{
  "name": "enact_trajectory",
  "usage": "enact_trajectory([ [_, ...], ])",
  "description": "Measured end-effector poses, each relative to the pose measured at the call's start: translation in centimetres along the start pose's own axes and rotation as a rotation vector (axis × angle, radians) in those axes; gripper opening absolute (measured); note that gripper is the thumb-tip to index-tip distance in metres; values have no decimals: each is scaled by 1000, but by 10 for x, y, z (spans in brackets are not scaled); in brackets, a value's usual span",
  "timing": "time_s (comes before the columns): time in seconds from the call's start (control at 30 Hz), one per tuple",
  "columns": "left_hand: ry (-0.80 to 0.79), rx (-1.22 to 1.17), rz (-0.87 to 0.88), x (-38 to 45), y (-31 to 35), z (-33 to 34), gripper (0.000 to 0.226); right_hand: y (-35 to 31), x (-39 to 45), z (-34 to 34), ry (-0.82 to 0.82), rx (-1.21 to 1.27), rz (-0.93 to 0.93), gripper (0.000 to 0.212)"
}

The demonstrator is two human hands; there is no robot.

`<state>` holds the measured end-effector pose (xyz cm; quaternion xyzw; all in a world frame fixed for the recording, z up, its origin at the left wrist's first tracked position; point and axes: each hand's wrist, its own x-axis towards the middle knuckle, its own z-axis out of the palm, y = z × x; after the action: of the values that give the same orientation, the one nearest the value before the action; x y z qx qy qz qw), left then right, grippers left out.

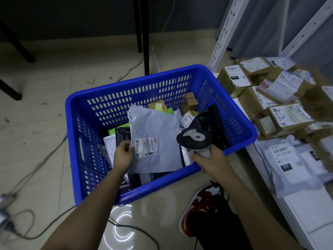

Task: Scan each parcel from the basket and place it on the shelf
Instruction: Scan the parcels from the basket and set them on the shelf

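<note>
I am watching the left hand (124,156) pinching the left edge of a grey mailer parcel (155,139) lying atop the pile in the blue basket (162,183) at frame centre; the right hand (211,160) is gripping the scanner (194,138) handle just right of it; boxes are sitting on the shelf (252,150) at the right edge

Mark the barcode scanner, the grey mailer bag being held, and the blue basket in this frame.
barcode scanner (193,137), head view, on its dark head.
grey mailer bag (158,127), head view, on the plain upper face above the label.
blue basket (162,179), head view, on the near rim.
</note>
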<state>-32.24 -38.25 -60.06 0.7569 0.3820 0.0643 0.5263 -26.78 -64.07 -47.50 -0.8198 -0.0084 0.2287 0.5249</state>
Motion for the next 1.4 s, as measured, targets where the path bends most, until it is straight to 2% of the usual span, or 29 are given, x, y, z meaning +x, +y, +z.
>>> enact_trajectory([
  [0.17, 65, -94, 154, -22, 25, -26, 9, -1, -12, 1, -27, -14, -1, 13],
  [0.37, 79, -198, 211, -41, 54, -55, 4, -7, -24, 4, -54, 43, 39, 16],
  [0.53, 30, -175, 289, -44, 89, -75, 17, -9, -31, 3, -71, 114, 54, 21],
  [0.77, -147, -119, 476, -73, 154, -64, 16, -4, -38, -27, 101, 199, 63, 21],
  [0.87, -200, -181, 510, -93, 173, -53, 15, -1, -50, -44, 185, 292, 68, 19],
  [0.97, -188, -302, 477, -114, 183, -47, 13, 1, -67, -57, 284, 362, 46, 22],
  [1.07, -147, -396, 433, -135, 177, -51, 11, -2, -86, -66, 336, 374, 32, 27],
  [1.17, -90, -382, 357, -154, 145, -55, 9, -10, -109, -70, 289, 292, 13, 25],
  [1.33, -54, -177, 347, -174, 59, -57, 45, -11, -130, -47, 157, 135, 22, 20],
  [1.4, -51, -141, 322, -182, 31, -59, 49, -7, -134, -33, 98, 74, 39, 17],
])
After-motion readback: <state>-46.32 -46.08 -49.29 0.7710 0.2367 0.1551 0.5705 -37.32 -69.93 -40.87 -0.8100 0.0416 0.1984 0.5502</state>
